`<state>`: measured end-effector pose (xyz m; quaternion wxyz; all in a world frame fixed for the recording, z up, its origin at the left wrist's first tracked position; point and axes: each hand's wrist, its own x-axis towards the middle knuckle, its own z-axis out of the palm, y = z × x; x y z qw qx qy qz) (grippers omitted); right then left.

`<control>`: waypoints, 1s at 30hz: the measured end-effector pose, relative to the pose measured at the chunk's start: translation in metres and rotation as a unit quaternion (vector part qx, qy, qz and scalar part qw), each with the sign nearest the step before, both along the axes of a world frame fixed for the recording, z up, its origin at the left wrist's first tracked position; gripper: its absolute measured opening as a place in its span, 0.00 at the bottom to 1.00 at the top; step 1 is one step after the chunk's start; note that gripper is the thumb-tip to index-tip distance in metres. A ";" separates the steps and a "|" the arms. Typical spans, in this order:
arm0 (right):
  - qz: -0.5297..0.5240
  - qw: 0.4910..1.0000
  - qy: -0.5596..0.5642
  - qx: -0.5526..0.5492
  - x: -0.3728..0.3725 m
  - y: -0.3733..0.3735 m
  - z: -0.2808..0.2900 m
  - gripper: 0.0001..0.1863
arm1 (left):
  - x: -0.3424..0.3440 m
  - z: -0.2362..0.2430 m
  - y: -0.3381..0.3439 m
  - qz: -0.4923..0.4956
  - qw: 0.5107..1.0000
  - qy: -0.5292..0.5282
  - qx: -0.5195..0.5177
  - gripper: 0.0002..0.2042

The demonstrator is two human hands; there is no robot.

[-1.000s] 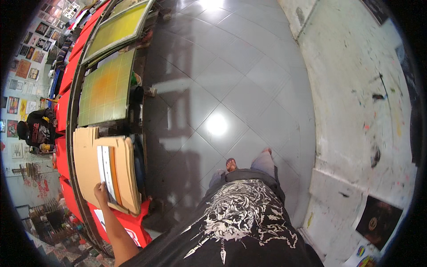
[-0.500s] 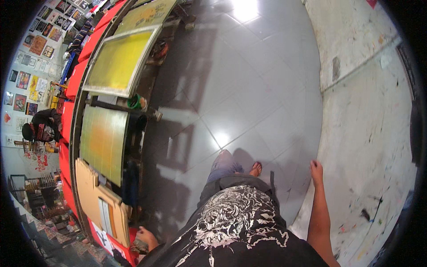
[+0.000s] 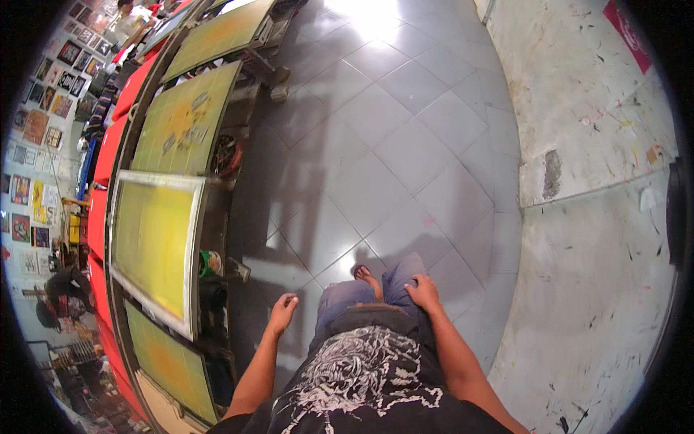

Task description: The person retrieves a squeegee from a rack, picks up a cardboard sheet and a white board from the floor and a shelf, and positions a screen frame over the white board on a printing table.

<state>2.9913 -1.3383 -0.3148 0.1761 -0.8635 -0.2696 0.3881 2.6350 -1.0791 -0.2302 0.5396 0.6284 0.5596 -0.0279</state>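
My left hand [image 3: 285,309] hangs beside the rack, its fingers loosely closed; whether anything small is between them I cannot make out. My right hand [image 3: 422,291] is open and empty by my right thigh. Left of me, a pale-framed yellow screen [image 3: 152,246] lies on the dark rack, between yellow-green panels [image 3: 177,123] [image 3: 163,347] stained with orange. A green container [image 3: 210,263] sits under the framed screen's inner edge. Cardboard sheets [image 3: 163,401] show at the lower left, away from both hands.
Red flat pieces [image 3: 132,90] line the rack's far side. A co-worker in dark clothing [image 3: 69,289] and another person in a white top [image 3: 131,25] are beyond it. Tiled floor [image 3: 376,173] runs between the rack and a stained pale wall [image 3: 593,289] on my right.
I have moved forward along the aisle; the rack has slid back toward me. My left hand has left the cardboard. My right hand has swung in from the wall side to my thigh.
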 end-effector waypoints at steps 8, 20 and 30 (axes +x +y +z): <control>0.136 0.982 0.027 -0.132 0.102 0.199 -0.033 0.45 | 0.201 -0.089 0.104 -0.215 0.967 0.117 -0.070 0.29; 0.189 0.966 0.036 -0.172 0.284 0.345 -0.117 0.51 | 0.353 -0.250 0.192 -0.131 0.934 0.332 -0.034 0.51; 0.209 0.974 0.028 -0.086 0.350 0.443 -0.208 0.32 | 0.390 -0.285 0.260 -0.076 0.921 0.376 0.070 0.47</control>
